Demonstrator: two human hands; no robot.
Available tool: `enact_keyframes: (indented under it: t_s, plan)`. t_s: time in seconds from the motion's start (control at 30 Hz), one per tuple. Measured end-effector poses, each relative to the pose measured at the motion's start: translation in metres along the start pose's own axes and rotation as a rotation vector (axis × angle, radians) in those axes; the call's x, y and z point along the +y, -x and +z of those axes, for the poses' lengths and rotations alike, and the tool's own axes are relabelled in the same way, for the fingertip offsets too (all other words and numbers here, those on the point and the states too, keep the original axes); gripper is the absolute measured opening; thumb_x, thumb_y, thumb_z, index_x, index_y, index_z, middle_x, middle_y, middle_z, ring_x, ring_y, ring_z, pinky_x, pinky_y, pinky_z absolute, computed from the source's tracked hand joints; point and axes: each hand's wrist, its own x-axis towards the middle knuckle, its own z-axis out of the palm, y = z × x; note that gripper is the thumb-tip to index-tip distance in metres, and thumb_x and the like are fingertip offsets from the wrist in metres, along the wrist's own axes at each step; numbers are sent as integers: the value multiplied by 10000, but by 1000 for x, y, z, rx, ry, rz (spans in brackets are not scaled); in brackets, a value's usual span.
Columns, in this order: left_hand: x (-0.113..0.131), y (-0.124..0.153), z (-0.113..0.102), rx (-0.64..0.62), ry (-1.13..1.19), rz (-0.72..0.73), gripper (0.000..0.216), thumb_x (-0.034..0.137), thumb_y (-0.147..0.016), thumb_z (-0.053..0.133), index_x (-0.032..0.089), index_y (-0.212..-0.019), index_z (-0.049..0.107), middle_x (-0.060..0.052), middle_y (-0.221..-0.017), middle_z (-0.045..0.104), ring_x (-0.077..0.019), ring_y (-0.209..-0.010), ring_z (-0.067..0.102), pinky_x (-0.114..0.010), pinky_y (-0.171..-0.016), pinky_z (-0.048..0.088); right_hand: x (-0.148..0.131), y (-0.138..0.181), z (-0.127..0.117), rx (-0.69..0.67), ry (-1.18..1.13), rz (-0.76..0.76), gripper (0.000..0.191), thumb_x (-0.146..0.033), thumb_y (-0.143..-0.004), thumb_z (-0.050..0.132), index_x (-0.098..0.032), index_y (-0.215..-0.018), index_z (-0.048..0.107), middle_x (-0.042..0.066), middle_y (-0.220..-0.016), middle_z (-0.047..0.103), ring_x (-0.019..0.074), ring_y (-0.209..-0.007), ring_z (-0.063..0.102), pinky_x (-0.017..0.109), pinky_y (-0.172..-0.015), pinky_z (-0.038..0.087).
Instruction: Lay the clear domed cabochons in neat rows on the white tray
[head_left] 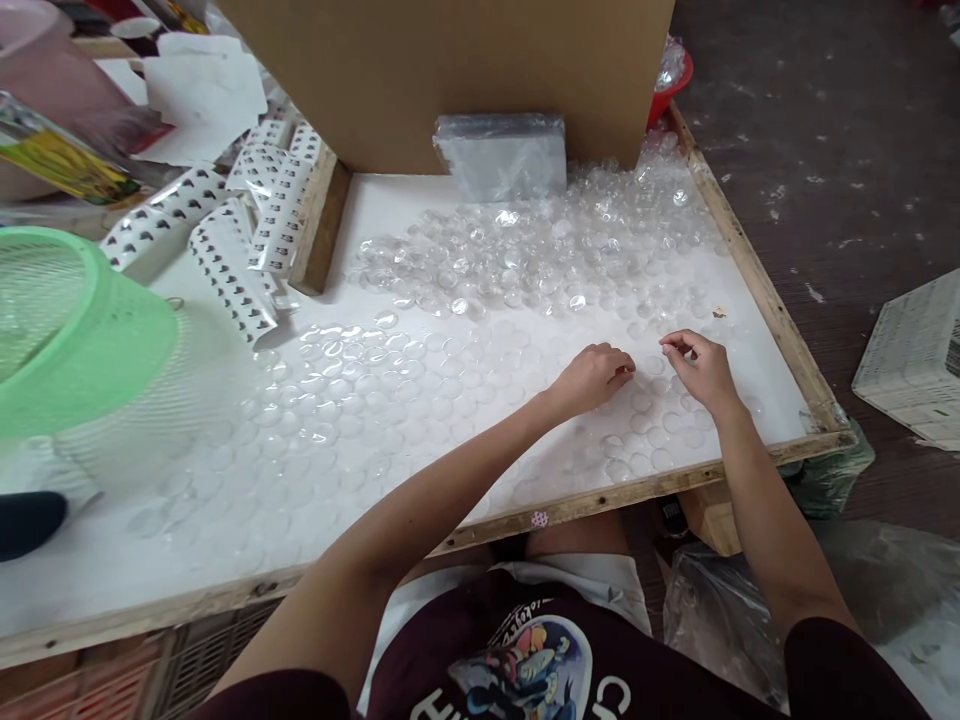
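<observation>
Presently recorded at the near right of a flat white board with a raw wooden rim [390,200]: left hand [592,378] knuckles up, fingers curled down, fingertips touching the single layer of small clear round domes [390,370] spread there. Logged right hand [697,368] just beside it, to the right, thumb and forefinger tips pressed together in a pinch over the same layer; cannot tell whether a dome sits in the pinch, too small and transparent. Found hands near each other but not touching. Noted domes lying flat, side by side, across the middle and near part of the board, and piled loosely in a heap [555,250] along the far side. Seen behind the heap, far: large brown cardboard box [450,70] standing on the board, with a stack of clear plastic bags [501,155] against its face. Marked at far left: white strips printed with black hearts [225,235], beside a wooden block [322,225]. Spotted at left edge: pale green plastic mesh basket [75,330], tipped on its side. Noted right of the board, on dark floor [825,150]: white woven box [911,360], well apart from both hands.
</observation>
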Motion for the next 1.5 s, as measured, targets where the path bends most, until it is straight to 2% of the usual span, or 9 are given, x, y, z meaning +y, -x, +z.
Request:
enact_keyframes:
  t_s: [0.17, 0.33, 0.5, 0.6, 0.73, 0.83, 0.93, 1.23, 1.5]
  plan:
    - [3, 3, -4, -71, -68, 146, 305, 93, -933, 577, 177, -1218, 646, -118, -1221, 697, -263, -1101, 637, -415, -933, 502, -3, 25, -10, -87, 130, -156, 165, -291, -907, 534, -240, -952, 684, 74, -972, 738, 245, -859, 652, 413, -836, 500]
    - [7, -2, 3, -127, -92, 175, 209, 129, -973, 548, 171, -1134, 675, -113, -1111, 729, -259, -1065, 645, -408, -925, 501, -4, 49, -10, -191, 276, -241, 200, -245, -911, 539, -248, -1052, 681, 78, -1144, 737, 306, -1112, 624, 473, -926, 428]
    - [7, -4, 5, -74, 71, -16, 230, 161, -1003, 518, 156, -1203, 632, -87, -969, 733, -227, -948, 682, -351, -822, 535, -1, 51, -8, -195, 319, -227, 172, -249, -943, 521, -244, -1017, 676, 72, -1048, 755, 296, -1039, 649, 481, -930, 363]
    - [6, -4, 2, -57, 93, -62, 231, 177, -992, 547, 154, -1213, 614, -98, -1038, 708, -223, -948, 684, -343, -803, 546, 1, 49, -9, -158, 255, -168, 212, -266, -930, 554, -242, -1121, 643, 47, -957, 751, 264, -946, 673, 464, -937, 351]
    - [3, -2, 0, 15, -38, -39, 276, 163, -952, 610, 148, -1228, 593, -156, -1280, 601, -262, -1074, 649, -394, -880, 549, 2, 48, -12, -108, 244, -119, 306, -305, -921, 575, -240, -1219, 594, 62, -1041, 731, 246, -877, 667, 441, -911, 365]
    - [1, 1, 0, -11, -108, 12, 243, 173, -944, 630, 157, -1185, 609, -147, -1237, 608, -289, -1115, 620, -421, -906, 543, 2, 50, -13, -110, 320, -167, 249, -326, -939, 557, -244, -1166, 620, 99, -1153, 695, 284, -976, 653, 443, -895, 369]
    - [3, 5, 2, -46, -143, 53, 208, 166, -947, 622, 149, -1154, 614, -146, -1191, 621, -289, -1100, 610, -416, -901, 539, 3, 54, -13, -145, 362, -215, 205, -322, -955, 548, -244, -1124, 635, 103, -1120, 685, 305, -1060, 634, 440, -886, 370]
    - [17, 12, 5, -87, -289, 134, 239, 113, -964, 524, 149, -1197, 564, -126, -1102, 648, -272, -1036, 605, -391, -889, 506, -4, 55, -7, -131, 420, -234, 229, -255, -948, 546, -228, -1165, 611, 106, -1126, 693, 310, -1056, 621, 438, -870, 358]
    - [24, 24, 7, -118, -186, 192, 141, 146, -984, 524, 166, -1064, 639, -120, -1084, 680, -263, -1039, 613, -395, -898, 491, -14, 57, -4, -231, 353, -293, 229, -239, -966, 501, -241, -1159, 624, 89, -1126, 734, 295, -1045, 632, 439, -886, 351]
